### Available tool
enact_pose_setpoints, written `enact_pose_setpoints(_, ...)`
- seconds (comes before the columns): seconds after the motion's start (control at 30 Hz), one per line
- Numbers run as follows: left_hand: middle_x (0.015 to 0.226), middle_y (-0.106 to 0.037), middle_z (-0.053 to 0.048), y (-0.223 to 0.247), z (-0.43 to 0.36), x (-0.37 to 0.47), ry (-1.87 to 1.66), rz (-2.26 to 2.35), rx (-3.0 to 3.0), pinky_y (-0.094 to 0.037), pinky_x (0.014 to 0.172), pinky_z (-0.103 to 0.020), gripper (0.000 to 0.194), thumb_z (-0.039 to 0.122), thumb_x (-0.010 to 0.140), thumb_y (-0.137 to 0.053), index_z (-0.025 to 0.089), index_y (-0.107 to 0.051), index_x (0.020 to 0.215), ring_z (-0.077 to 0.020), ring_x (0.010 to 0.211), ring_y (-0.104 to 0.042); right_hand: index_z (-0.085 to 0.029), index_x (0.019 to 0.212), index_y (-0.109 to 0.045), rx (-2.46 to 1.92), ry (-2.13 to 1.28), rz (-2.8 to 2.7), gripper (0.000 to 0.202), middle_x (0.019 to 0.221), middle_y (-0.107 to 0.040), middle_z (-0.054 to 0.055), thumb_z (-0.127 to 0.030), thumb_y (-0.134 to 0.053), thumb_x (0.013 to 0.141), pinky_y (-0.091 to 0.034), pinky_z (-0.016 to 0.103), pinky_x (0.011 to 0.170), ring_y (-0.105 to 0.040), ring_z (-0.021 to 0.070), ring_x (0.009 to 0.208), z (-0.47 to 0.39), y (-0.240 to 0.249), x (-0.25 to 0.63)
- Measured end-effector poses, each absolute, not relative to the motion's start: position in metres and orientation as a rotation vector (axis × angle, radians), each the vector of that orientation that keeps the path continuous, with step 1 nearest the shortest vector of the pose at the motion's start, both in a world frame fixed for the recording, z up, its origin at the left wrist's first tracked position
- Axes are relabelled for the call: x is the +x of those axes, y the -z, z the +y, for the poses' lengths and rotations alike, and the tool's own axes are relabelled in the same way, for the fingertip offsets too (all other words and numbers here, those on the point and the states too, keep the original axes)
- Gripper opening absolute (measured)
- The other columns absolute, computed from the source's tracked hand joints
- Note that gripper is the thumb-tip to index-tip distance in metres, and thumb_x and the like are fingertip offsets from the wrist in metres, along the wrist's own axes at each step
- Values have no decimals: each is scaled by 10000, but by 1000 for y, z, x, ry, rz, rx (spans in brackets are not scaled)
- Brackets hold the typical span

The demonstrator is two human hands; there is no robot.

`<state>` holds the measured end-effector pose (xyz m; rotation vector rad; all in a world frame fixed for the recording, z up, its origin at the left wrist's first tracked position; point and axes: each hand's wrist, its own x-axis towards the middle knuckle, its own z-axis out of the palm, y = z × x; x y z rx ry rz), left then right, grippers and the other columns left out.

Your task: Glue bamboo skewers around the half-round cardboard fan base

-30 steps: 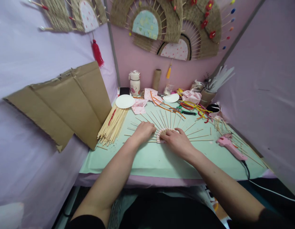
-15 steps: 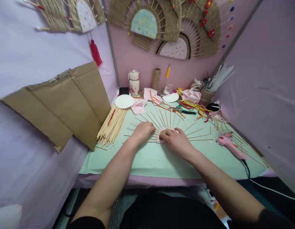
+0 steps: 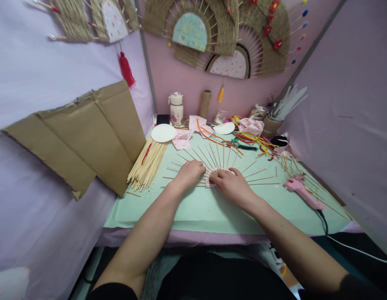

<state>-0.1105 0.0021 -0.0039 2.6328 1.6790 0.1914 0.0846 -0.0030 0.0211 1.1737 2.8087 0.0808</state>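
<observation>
A half-round cardboard piece, edged with pink-dotted fabric, lies on the mint-green table, and thin wooden sticks fan out from its curved rim. My right hand rests over its middle, fingers bent down and holding it against the tabletop, hiding much of it. On the fan's left side, my left hand has its fingers curled together at the inner ends of the sticks. It seems to pinch one there, though the fingertips partly hide the contact.
A bundle of sticks lies left, under a white disc, beside folded cardboard. To the right is a pink glue gun with its cord. Pliers, pipe cleaners, fabric scraps and a bottle line the back.
My left hand has shifted very slightly right along the sticks. The right hand and the half-round piece stay in place.
</observation>
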Motion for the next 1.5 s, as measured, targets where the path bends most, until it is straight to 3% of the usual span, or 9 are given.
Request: enact_pose_setpoints(1.5,956,-687,-96,-1,1,-108,-151,1693,2594,-421,785,-339,209,173,902,-525,162,-733,920,-230,918,-604,-252,1118,-669,1162,-67,2832,249,1098,-669,78,-219,-445,1013,-273,426,1035,-603,212,1035,-1,-18,85)
